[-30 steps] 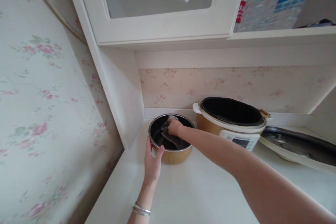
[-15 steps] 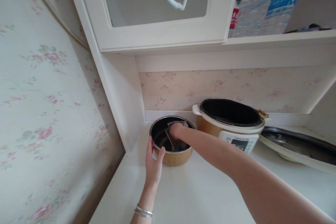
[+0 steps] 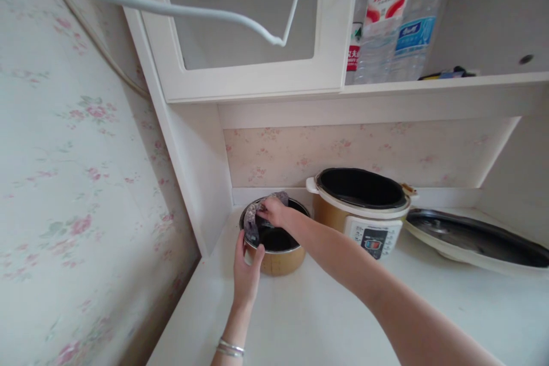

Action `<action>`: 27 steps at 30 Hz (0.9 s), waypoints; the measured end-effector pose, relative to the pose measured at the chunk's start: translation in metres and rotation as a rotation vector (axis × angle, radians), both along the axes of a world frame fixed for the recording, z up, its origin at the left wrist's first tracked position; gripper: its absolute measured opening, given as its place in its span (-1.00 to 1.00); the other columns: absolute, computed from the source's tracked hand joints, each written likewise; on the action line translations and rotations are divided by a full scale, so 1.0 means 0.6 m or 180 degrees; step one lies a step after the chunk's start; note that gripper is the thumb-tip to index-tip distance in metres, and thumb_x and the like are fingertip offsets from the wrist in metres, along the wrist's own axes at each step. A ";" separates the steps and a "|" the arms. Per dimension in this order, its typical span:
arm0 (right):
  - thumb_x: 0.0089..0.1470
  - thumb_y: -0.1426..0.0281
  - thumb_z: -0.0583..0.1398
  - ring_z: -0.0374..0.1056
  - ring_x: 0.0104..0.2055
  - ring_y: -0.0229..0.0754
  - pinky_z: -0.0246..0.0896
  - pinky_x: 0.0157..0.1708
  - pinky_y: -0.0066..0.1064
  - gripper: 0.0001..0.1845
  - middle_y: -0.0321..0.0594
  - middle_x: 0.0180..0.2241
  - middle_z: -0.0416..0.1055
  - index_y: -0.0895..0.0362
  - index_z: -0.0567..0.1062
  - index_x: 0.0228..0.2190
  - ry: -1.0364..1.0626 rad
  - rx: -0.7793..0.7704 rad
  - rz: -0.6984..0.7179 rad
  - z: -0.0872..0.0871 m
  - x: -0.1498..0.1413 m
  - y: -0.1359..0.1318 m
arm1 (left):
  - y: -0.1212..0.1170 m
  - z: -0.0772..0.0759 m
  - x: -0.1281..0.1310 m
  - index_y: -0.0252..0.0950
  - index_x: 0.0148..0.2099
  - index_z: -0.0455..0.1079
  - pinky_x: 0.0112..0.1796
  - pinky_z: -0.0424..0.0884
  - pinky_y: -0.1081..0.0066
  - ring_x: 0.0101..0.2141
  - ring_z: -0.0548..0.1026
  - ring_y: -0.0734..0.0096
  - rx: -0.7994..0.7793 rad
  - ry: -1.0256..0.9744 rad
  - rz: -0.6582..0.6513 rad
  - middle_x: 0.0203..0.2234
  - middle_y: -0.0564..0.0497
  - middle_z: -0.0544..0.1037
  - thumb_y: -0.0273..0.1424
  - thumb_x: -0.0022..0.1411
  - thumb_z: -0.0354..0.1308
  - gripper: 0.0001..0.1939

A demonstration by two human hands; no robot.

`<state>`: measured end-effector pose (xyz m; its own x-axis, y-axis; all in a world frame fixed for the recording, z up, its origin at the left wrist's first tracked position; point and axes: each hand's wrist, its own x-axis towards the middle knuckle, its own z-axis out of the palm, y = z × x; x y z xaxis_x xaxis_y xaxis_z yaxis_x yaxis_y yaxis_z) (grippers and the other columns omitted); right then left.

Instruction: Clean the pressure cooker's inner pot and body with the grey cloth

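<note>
A round inner pot [image 3: 281,263], gold outside and dark inside, stands on the white counter. My left hand [image 3: 247,271] grips its near left rim, thumb on the near side and fingers along the outer left. Inside the pot's mouth, my right hand [image 3: 273,210] is closed on a grey patterned cloth [image 3: 252,222]. One part of the cloth drapes along the left inner wall; another sticks out beyond my fingers at the far rim. To the right of the pot sits the rice cooker body [image 3: 360,206], uncovered, with its control panel [image 3: 372,239] facing me.
The cooker's lid [image 3: 476,243] lies upside down on the counter [image 3: 326,320] at the right. Overhead are a cabinet door [image 3: 257,83], a white cable [image 3: 206,14] and a shelf with plastic bottles [image 3: 384,28]. A papered wall [image 3: 86,183] bounds the left.
My right hand has risen from deep in the pot toward its far left rim, bringing the cloth up with it. The left hand keeps its grip. The camera view has shifted slightly.
</note>
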<state>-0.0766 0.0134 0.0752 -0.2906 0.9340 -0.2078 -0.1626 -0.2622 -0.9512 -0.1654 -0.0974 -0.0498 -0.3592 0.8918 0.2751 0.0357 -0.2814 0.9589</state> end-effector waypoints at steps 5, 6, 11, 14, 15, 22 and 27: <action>0.23 0.41 0.05 0.38 -0.36 -0.30 0.35 -0.34 -0.44 -0.82 -0.20 -0.31 0.43 0.21 0.37 -0.16 0.0240 -0.0181 -0.0506 0.025 0.067 -0.021 | -0.002 0.003 -0.002 -0.22 0.32 0.02 0.20 0.10 0.15 0.21 0.20 0.15 0.0004 0.0056 -0.0030 0.24 -0.15 0.19 -0.13 0.16 0.19 -0.24; 0.21 0.42 0.03 0.38 -0.39 -0.30 0.35 -0.36 -0.46 -0.83 -0.21 -0.35 0.44 0.20 0.37 -0.19 0.0270 -0.0189 -0.0544 0.033 0.088 -0.032 | -0.002 0.004 -0.002 -0.21 0.32 0.02 0.20 0.10 0.16 0.21 0.19 0.16 0.0035 0.0069 -0.0037 0.25 -0.14 0.18 -0.13 0.16 0.19 -0.24; 0.13 0.11 0.06 0.46 -0.37 -0.14 0.37 -0.34 -0.31 -0.62 -0.16 -0.42 0.50 0.17 0.42 -0.26 0.0449 -0.0096 -0.0285 0.067 0.196 -0.129 | -0.005 0.005 -0.001 -0.17 0.29 0.08 0.18 0.14 0.16 0.18 0.23 0.15 0.0036 0.0122 -0.0027 0.23 -0.13 0.21 -0.14 0.14 0.22 -0.27; 0.05 0.00 0.12 0.48 -0.35 -0.07 0.38 -0.35 -0.26 -0.52 -0.13 -0.41 0.52 0.16 0.43 -0.24 0.0394 -0.0218 -0.0208 0.061 0.243 -0.207 | -0.007 0.004 0.000 -0.18 0.28 0.09 0.17 0.16 0.14 0.17 0.25 0.12 0.0009 0.0162 0.0002 0.23 -0.14 0.21 -0.13 0.12 0.23 -0.26; 0.04 0.01 0.15 0.49 -0.34 -0.06 0.38 -0.35 -0.25 -0.53 -0.12 -0.39 0.52 0.15 0.43 -0.21 0.0374 -0.0262 -0.0286 0.053 0.255 -0.232 | -0.007 0.003 0.000 -0.18 0.28 0.09 0.16 0.16 0.13 0.17 0.26 0.12 0.0023 0.0182 0.0008 0.23 -0.14 0.21 -0.13 0.12 0.23 -0.27; -0.04 0.10 0.27 0.49 -0.40 -0.08 0.40 -0.42 -0.27 -0.56 -0.20 -0.36 0.55 0.02 0.39 -0.15 0.0434 -0.0047 -0.1521 -0.041 0.316 -0.337 | -0.004 0.000 0.002 -0.22 0.25 0.14 0.19 0.13 0.16 0.17 0.24 0.16 0.0273 0.0281 0.0079 0.22 -0.14 0.22 -0.17 0.13 0.23 -0.31; -0.04 0.15 0.27 0.48 -0.38 -0.12 0.39 -0.40 -0.32 -0.55 -0.25 -0.34 0.54 -0.03 0.35 -0.10 0.0399 0.0001 -0.1742 -0.104 0.309 -0.317 | -0.005 0.000 0.007 -0.24 0.23 0.15 0.17 0.15 0.16 0.17 0.24 0.15 0.0282 0.0325 0.0146 0.20 -0.17 0.24 -0.16 0.12 0.24 -0.31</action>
